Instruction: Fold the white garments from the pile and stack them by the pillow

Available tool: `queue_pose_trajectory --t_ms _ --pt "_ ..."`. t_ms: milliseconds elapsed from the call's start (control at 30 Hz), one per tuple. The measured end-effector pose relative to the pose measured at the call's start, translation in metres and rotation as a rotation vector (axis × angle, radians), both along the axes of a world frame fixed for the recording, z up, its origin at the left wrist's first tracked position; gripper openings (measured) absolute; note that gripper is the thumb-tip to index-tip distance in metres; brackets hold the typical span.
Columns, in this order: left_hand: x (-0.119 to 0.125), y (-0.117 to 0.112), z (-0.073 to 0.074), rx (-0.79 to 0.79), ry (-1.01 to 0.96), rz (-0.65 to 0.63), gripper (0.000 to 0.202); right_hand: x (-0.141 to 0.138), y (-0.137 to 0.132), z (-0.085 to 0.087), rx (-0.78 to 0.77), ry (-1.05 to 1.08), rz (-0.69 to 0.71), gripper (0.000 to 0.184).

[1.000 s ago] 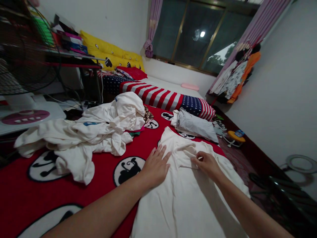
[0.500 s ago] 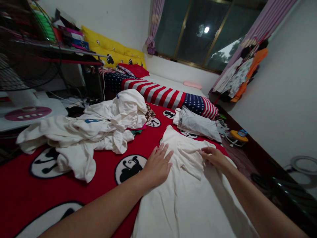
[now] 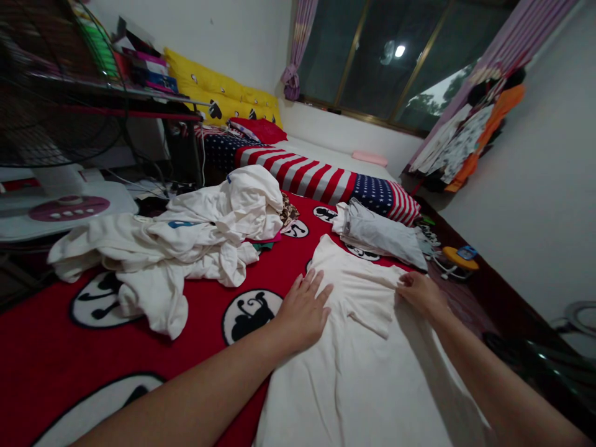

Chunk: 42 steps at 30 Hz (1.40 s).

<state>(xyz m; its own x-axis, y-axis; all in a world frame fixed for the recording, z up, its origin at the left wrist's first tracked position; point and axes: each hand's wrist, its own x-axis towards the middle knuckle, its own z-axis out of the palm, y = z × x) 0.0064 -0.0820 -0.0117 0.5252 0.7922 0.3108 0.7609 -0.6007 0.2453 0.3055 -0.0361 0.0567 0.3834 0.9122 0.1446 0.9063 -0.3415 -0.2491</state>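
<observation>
A white short-sleeved shirt [image 3: 344, 379] lies spread on a red blanket [image 3: 195, 366] with round black-and-white patches. My left hand [image 3: 305, 310] rests flat on the shirt's left side near its upper part, fingers stretched out. At the right, my right hand [image 3: 421, 292] pinches the end of the shirt's sleeve, which is folded inward over the body and pulled out fairly straight. Soft creases run across the cloth between the two hands.
A heap of rumpled white clothes [image 3: 205, 236] lies to the left. Beyond the shirt sits a folded grey-white garment stack [image 3: 379, 233]. A fan [image 3: 69, 208] stands at the far left, a flag-patterned bed [image 3: 316, 180] at the back, and a yellow-topped stool [image 3: 459, 257] at right.
My right hand has moved outward to the right, drawing the sleeve straighter. My left hand stays flat on the shirt. The whole view has shifted slightly.
</observation>
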Motion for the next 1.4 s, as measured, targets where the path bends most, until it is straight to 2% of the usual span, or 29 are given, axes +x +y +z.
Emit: queue_pose_trajectory --t_ms 67,133,167,233,267,333,433,533,600,667,733,833,967,1067,1167,1267,1333,1400 --pt "0.0 0.0 0.0 -0.004 0.003 0.001 0.051 -0.013 -0.003 -0.002 0.142 -0.17 0.089 0.033" --pt "0.0 0.0 0.001 -0.004 0.004 0.005 0.051 -0.035 -0.008 -0.01 0.274 -0.21 0.306 0.04" --pt "0.0 0.0 0.001 -0.004 0.003 0.005 0.051 -0.047 -0.012 -0.016 0.288 -0.191 0.439 0.044" --pt "-0.001 0.0 0.001 -0.008 -0.001 -0.002 0.051 -0.064 -0.019 -0.031 0.196 -0.181 0.654 0.055" --pt "-0.001 0.0 0.001 -0.011 -0.002 -0.006 0.051 -0.068 -0.021 -0.038 0.118 -0.2 0.718 0.06" --pt "0.0 0.0 0.001 -0.012 -0.005 -0.016 0.051 -0.071 -0.021 -0.045 -0.03 -0.252 0.758 0.067" --pt "-0.001 0.001 0.001 -0.017 -0.007 -0.009 0.051 -0.065 -0.017 -0.04 -0.156 -0.285 0.617 0.074" --pt "-0.002 0.002 0.003 -0.053 -0.007 -0.015 0.054 -0.059 -0.022 -0.033 -0.083 -0.27 0.436 0.073" --pt "-0.003 0.002 0.004 -0.078 -0.009 -0.038 0.061 -0.056 -0.033 -0.035 -0.035 -0.241 0.476 0.067" --pt "-0.004 0.002 0.005 -0.086 -0.01 -0.049 0.068 -0.049 -0.045 -0.037 -0.071 -0.182 0.584 0.062" --pt "-0.004 0.001 0.006 -0.081 -0.006 -0.041 0.068 -0.039 -0.057 -0.033 -0.078 -0.089 0.599 0.057" --pt "-0.004 0.001 0.006 -0.068 0.013 -0.03 0.066 -0.013 -0.069 -0.015 0.009 -0.001 0.415 0.04" --pt "-0.002 0.002 0.005 -0.053 0.039 -0.027 0.065 0.034 -0.085 0.007 -0.003 -0.132 0.057 0.03" --pt "-0.002 0.003 0.004 -0.038 0.049 -0.025 0.065 0.067 -0.096 0.003 -0.061 -0.198 -0.105 0.03" --pt "-0.002 0.003 0.002 -0.012 0.046 -0.023 0.065 0.085 -0.103 -0.012 -0.077 -0.157 -0.131 0.024" --pt "-0.002 0.003 0.001 0.003 0.049 -0.023 0.064 0.091 -0.108 -0.019 -0.067 -0.121 -0.145 0.015" --pt "-0.002 0.003 0.001 0.003 0.053 -0.018 0.063 0.091 -0.109 -0.016 -0.046 -0.119 -0.182 0.015" --pt "-0.001 0.002 0.002 0.0 0.054 -0.018 0.063 0.087 -0.108 -0.005 -0.024 -0.149 -0.244 0.016"
